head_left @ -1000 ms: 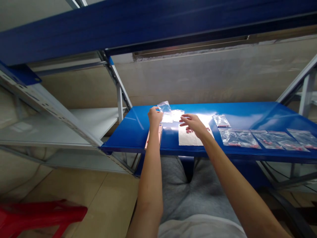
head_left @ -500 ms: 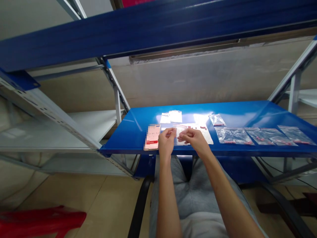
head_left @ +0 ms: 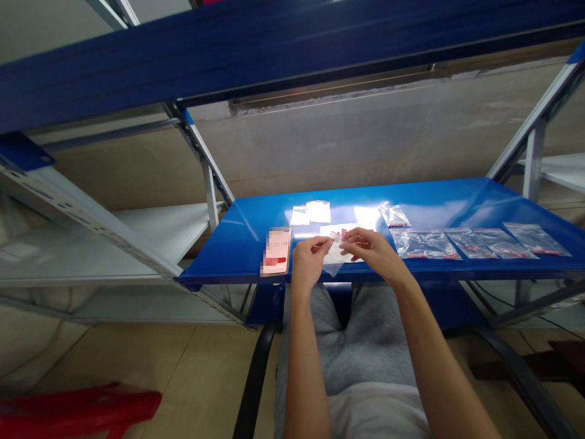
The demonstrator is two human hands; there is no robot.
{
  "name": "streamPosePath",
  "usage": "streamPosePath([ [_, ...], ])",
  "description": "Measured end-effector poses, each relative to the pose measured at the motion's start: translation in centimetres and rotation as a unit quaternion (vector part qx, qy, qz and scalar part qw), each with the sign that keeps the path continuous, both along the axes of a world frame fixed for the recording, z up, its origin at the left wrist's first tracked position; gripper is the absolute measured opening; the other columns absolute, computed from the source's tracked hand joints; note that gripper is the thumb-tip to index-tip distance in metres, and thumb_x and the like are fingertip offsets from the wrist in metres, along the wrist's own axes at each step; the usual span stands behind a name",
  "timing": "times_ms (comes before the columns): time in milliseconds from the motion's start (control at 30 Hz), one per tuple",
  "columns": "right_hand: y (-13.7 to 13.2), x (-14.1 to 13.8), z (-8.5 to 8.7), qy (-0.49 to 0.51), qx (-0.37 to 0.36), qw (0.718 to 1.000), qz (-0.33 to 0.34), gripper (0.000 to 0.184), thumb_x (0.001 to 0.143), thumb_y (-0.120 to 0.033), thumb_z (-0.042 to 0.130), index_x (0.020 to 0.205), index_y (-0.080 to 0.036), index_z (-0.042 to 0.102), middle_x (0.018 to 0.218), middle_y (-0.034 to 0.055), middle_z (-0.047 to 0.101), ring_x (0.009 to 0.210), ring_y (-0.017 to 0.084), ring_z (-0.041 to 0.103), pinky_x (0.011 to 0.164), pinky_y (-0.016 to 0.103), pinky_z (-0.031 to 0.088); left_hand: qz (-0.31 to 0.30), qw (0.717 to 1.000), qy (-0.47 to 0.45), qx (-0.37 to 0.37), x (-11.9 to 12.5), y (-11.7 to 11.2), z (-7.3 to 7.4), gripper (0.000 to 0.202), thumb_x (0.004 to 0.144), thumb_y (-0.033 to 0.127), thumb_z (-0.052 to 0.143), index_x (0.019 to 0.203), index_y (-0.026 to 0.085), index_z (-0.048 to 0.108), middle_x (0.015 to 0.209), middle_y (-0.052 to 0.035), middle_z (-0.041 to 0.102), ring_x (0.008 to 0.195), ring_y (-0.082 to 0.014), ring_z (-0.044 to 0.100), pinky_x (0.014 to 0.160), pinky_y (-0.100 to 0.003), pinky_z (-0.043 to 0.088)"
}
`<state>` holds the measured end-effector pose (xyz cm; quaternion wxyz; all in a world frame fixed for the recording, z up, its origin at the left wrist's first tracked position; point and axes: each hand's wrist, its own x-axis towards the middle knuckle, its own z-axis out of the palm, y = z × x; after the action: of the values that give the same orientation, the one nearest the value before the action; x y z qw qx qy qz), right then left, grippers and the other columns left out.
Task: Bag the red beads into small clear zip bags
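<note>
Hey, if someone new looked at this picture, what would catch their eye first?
Probably the bright blue table, where the left hand and right hand meet at a small clear bag by the front edge. Next might come the bags with red pieces on the table's right side, and the phone left of the hands. A red stool stands out at lower left.

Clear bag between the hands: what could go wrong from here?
The right hand might brush the loose red pieces close by, scattering them. The clear bag could slip, with the front edge of the blue table nearby. The left hand might nudge the phone lying beside it.
</note>
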<state>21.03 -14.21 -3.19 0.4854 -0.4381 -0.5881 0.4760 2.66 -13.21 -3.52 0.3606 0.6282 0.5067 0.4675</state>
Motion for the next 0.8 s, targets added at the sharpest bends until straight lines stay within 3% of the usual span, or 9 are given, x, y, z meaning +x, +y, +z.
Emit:
streamPosePath([
  [100, 0.3, 0.0, -0.4, -0.015, 0.0, 1.0, -0.002, 0.032, 0.078, -0.049, 0.077, 0.083, -0.019, 0.066, 0.077, 0.0054, 0.072, 0.078, 0.023, 0.073, 0.06, 0.028, 0.053, 0.007, 0.998, 0.065, 0.021, -0.1, -0.5, 0.6, 0.019, 0.09, 0.028, 0.069, 0.105, 0.021, 0.079, 0.099, -0.0067, 0.079, 0.087, -0.022, 0.072, 0.084, -0.035, 0.056],
  [233, 0.3, 0.0, -0.5, 0.009, -0.001, 0.999, -0.049, 0.035, 0.075, -0.051, 0.078, 0.08, -0.019, 0.067, 0.077, 0.0067, 0.075, 0.072, 0.021, 0.071, 0.058, 0.028, 0.054, -0.007, 0.985, 0.155, 0.082, 0.5, -1.3, 1.3, 0.056, 0.082, 0.031, 0.081, 0.135, 0.024, 0.065, 0.127, -0.0101, 0.071, 0.113, -0.0276, 0.068, 0.098, -0.041, 0.054],
  [333, 0.4, -0.2, -0.6, 0.033, -0.021, 0.998, -0.043, 0.039, 0.07, -0.054, 0.081, 0.077, -0.018, 0.066, 0.078, 0.0077, 0.075, 0.07, 0.02, 0.069, 0.06, 0.03, 0.055, -0.007, 0.97, 0.221, 0.106, 1.4, -1.7, 1.6, 0.069, 0.078, 0.038, 0.085, 0.141, 0.025, 0.059, 0.138, -0.0125, 0.064, 0.13, -0.0336, 0.059, 0.106, -0.045, 0.049],
  [467, 0.6, -0.4, -0.8, 0.024, -0.022, 0.999, -0.029, 0.04, 0.07, -0.055, 0.081, 0.073, -0.018, 0.066, 0.072, 0.0057, 0.072, 0.065, 0.017, 0.064, 0.059, 0.03, 0.053, 0.033, 0.954, 0.279, 0.101, 2.4, -1.7, 1.4, 0.061, 0.082, 0.036, 0.081, 0.138, 0.024, 0.06, 0.132, -0.0126, 0.068, 0.124, -0.0341, 0.061, 0.105, -0.047, 0.046],
  [633, 0.6, -0.6, -0.6, -0.016, -0.01, 1.0, -0.016, 0.041, 0.073, -0.057, 0.079, 0.072, -0.018, 0.067, 0.064, 0.0019, 0.065, 0.061, 0.015, 0.059, 0.056, 0.028, 0.052, 0.036, 0.955, 0.277, 0.105, 2.2, -1.6, 1.2, 0.055, 0.084, 0.038, 0.078, 0.134, 0.023, 0.062, 0.126, -0.0116, 0.07, 0.119, -0.0318, 0.064, 0.101, -0.045, 0.047],
  [800, 0.4, 1.1, -0.5, -0.02, -0.016, 0.999, -0.02, 0.04, 0.08, -0.055, 0.071, 0.097, -0.019, 0.069, 0.087, 0.0068, 0.075, 0.071, 0.02, 0.07, 0.057, 0.028, 0.053, 0.02, 0.963, 0.248, 0.103, 1.5, -1.5, 0.9, 0.052, 0.083, 0.041, 0.079, 0.129, 0.023, 0.065, 0.123, -0.0106, 0.072, 0.117, -0.0306, 0.066, 0.098, -0.041, 0.051],
])
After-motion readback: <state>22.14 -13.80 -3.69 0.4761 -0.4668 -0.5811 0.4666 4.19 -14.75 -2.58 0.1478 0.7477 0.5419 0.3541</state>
